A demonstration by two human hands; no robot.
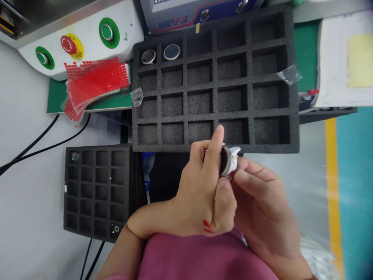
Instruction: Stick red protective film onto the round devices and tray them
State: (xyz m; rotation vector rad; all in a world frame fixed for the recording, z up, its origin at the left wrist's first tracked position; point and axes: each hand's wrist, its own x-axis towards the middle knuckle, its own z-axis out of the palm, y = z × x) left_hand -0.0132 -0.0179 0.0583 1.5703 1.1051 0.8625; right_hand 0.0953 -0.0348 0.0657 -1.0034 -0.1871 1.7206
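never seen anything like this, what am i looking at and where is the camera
One picture, from a camera worn on a person's head, looking down at their two bare hands. The left hand and the right hand together pinch a small round part in their fingers. Beyond lies a big black foam tray with square pockets; a silvery disc and a bluish disc sit in two far-left pockets. A smaller foam tray lies lower left, with red sticker sheets and a button panel beyond it.
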